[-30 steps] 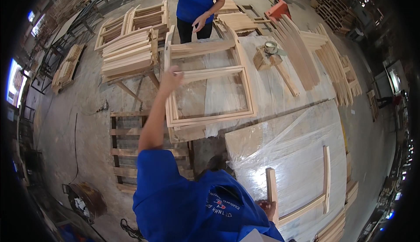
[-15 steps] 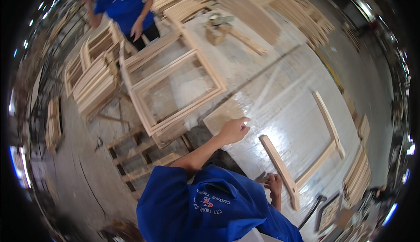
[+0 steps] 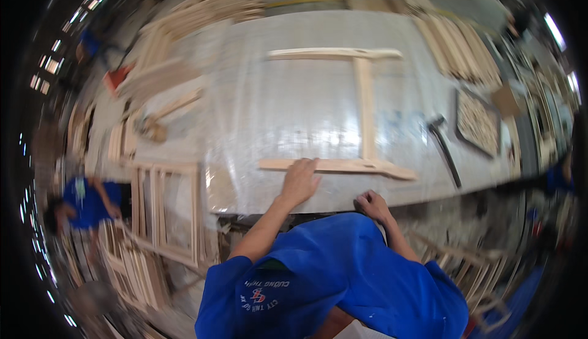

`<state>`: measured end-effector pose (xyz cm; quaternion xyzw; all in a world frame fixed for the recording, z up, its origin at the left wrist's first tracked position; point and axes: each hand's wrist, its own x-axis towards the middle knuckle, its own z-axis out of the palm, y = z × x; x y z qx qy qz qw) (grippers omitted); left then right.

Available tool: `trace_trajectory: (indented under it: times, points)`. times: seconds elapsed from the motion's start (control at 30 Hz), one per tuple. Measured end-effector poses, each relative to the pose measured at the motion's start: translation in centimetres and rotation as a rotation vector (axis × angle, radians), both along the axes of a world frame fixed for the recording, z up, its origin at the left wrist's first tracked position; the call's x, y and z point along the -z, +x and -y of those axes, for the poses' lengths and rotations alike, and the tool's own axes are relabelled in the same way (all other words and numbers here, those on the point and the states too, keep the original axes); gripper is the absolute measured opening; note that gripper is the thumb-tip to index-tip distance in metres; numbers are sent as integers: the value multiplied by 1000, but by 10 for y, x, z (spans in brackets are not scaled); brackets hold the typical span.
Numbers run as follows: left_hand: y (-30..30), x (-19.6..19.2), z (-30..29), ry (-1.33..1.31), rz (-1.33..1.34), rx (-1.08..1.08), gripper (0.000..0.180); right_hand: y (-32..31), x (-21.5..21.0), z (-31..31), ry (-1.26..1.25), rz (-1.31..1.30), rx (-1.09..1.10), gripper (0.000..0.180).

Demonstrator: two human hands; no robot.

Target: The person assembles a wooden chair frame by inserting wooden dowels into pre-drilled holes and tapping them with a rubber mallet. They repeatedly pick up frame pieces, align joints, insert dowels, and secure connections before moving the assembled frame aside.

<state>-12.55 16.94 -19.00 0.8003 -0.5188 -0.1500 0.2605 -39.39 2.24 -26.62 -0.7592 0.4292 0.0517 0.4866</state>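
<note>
On the table (image 3: 245, 112) lies an H-like wooden frame of pale wood. Its far bar (image 3: 312, 54) and near bar (image 3: 343, 165) are joined by a crosspiece (image 3: 366, 106) toward their right ends. My left hand (image 3: 301, 181) lies over the left part of the near bar, fingers outstretched across the wood. My right hand (image 3: 372, 205) is at the table's near edge, apart from the frame, with its fingers curled together. Whatever may be inside them is hidden. Right of the frame lies a hammer (image 3: 444, 149) with a dark handle.
Beyond the hammer stands a dark tray (image 3: 458, 115) of small wooden pieces, probably dowels. Wooden slats (image 3: 459, 48) are stacked at the far right, more (image 3: 208, 2) at the far left. Assembled frames (image 3: 165, 210) stand to the left, near a person in blue (image 3: 92, 201).
The view has swung to the right, so the table now lies straight ahead. My left hand has gone from above the bare tabletop onto the near bar. My right hand stays curled near the edge.
</note>
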Motion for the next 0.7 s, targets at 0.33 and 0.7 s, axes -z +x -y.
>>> trace_trajectory:
  times: [0.33,0.7]
  points:
    - [-35,27,97,269,255,259,57,-148,-13,73,-4,-9,507,34]
    - [-55,25,110,243,241,212,45,-170,-3,61,37,-29,583,32]
